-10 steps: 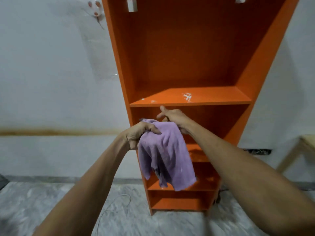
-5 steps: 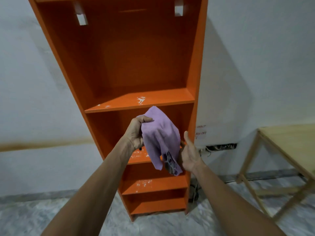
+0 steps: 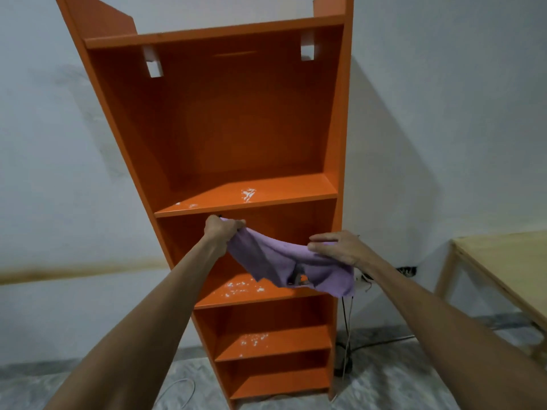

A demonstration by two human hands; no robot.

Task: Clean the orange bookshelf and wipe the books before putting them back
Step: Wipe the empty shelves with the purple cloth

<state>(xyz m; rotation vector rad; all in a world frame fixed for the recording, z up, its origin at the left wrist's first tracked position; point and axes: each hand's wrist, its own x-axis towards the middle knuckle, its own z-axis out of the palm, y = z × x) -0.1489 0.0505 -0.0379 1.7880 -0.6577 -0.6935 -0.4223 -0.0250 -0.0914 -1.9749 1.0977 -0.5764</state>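
Half a sec ago the purple cloth [image 3: 275,261] hung in a lump from the L hand [image 3: 222,232], w/ the R hand [image 3: 337,247] just beside its low end. Now the cloth is pulled out wide between both hands, sagging a bit in the middle. It is up in the air, in front of the orange bookshelf [image 3: 245,113], just under the front edge of the 2nd board from the top.

L hand: fingers curled tight round one end. R hand: fingers close together and nearly flat on top of the other end. The thumb is hidden under it, so it looks like a pinch.

I think the cloth is being opened up to get a flat side for wiping. No wiping has begun: white specks [image 3: 248,194] sit near the front edge of that board, and on lower boards too. No books in view, so that part is not yet done. A wooden table [image 3: 503,261] stands at the right.
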